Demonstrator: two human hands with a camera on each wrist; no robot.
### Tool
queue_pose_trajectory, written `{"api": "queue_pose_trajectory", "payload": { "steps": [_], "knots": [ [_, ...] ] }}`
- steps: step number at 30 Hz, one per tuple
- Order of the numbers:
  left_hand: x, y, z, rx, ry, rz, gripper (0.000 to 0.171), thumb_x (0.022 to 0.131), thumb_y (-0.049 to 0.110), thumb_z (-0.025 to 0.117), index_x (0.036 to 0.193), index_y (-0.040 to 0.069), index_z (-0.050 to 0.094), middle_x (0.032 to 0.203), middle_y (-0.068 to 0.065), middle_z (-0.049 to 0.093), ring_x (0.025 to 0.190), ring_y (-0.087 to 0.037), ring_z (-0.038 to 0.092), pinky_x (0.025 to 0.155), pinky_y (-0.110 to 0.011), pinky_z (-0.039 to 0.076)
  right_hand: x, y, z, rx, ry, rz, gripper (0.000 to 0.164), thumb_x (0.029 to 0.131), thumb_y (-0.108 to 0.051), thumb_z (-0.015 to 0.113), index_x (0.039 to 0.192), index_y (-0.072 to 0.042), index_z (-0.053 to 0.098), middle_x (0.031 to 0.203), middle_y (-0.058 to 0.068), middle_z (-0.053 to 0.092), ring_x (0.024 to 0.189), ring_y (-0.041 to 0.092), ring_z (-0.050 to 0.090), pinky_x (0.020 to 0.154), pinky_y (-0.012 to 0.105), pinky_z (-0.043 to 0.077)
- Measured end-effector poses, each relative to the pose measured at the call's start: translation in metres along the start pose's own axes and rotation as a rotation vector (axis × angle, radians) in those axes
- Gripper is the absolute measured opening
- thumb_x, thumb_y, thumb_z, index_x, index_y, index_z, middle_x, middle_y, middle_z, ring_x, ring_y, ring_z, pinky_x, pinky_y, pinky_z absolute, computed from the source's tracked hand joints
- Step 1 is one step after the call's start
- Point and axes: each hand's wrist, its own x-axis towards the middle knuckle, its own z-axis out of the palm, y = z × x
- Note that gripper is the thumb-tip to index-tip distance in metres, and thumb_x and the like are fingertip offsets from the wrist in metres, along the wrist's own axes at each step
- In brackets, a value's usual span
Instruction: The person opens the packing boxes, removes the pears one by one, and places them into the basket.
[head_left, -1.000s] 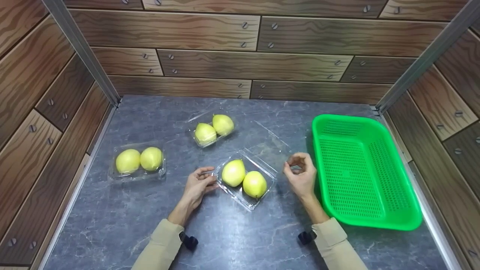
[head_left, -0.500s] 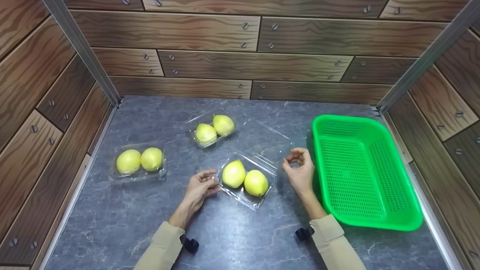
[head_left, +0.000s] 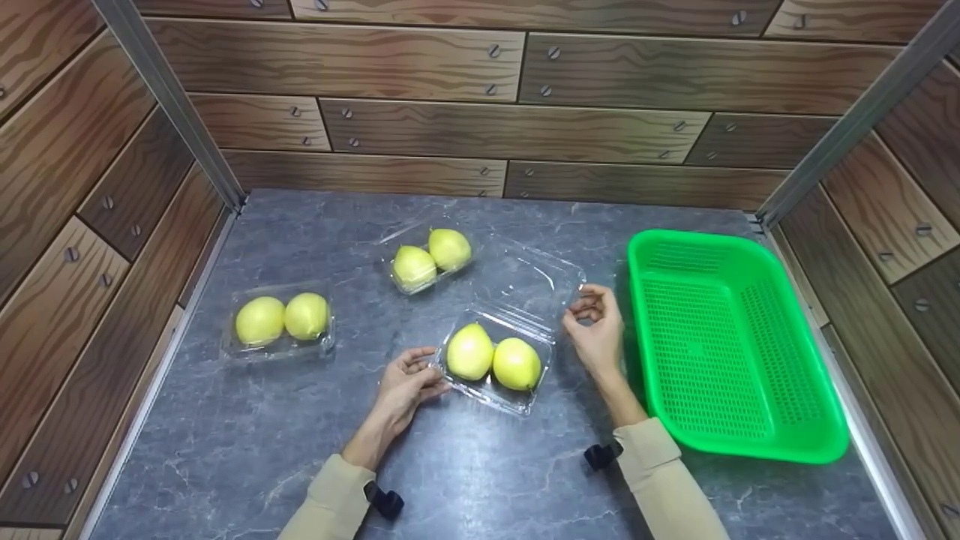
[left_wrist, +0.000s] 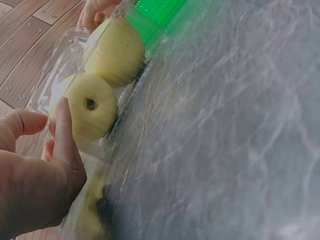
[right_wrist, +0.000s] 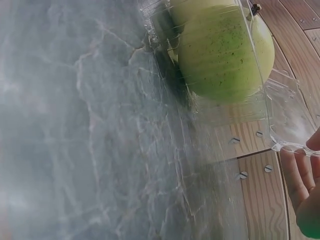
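Note:
A clear plastic clamshell box (head_left: 491,400) lies near the middle of the table with its lid (head_left: 534,264) folded back, away from the person. Two yellow-green pears (head_left: 470,352) sit side by side in its base; one pear's dark blossom end faces the left wrist camera. My left hand (head_left: 405,386) holds the box's left corner between thumb and fingers. At the right end of the raised lid, my right hand (head_left: 598,330) pinches the edge. In the right wrist view, thumb and fingertips of that right hand (right_wrist: 307,185) meet on the thin lid rim.
A green perforated plastic basket (head_left: 814,442) stands just right of the right hand. Two more clear boxes hold pears: one behind, with pears (head_left: 414,268), another at left, with pears (head_left: 260,321). Wood-patterned panels (head_left: 420,127) enclose the table (head_left: 225,450).
The box has turned a little counterclockwise, its pears with it. My right hand has moved slightly away from the person, and the lid now shows more raised and curved.

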Motion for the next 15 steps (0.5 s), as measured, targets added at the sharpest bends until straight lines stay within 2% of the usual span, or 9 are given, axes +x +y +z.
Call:
{"api": "queue_pose_trajectory", "payload": {
  "steps": [5,12,15],
  "knots": [
    [-0.004,-0.003,0.002,-0.018,-0.011,0.005,0.053,0.087,-0.015,0.059,0.139,-0.014,0.046,0.087,-0.003,0.062,0.072,-0.011,0.066,0.073,-0.027,0.07,0.005,0.005,0.003,0.04,0.011,0.036,0.046,0.074,0.026,0.059,0.119,0.018,0.057,0.091,0.038,0.06,0.073,0.008,0.059,0.062,0.011,0.055],
    [-0.009,-0.009,0.006,-0.042,-0.015,0.003,0.051,0.088,-0.015,0.059,0.137,-0.014,0.044,0.089,-0.003,0.063,0.074,-0.012,0.067,0.073,-0.026,0.07,0.013,0.016,0.005,0.062,0.004,0.041,0.047,0.072,0.021,0.061,0.119,0.017,0.057,0.084,0.01,0.062,0.073,0.005,0.06,0.061,0.012,0.056],
    [-0.011,-0.011,0.007,-0.051,-0.019,0.0,0.051,0.088,-0.015,0.06,0.136,-0.013,0.043,0.09,-0.004,0.063,0.075,-0.012,0.067,0.074,-0.026,0.07,0.016,0.018,0.008,0.061,0.006,0.068,0.048,0.073,0.022,0.06,0.12,0.016,0.059,0.083,0.014,0.061,0.068,0.004,0.058,0.056,0.011,0.053]
  ]
}}
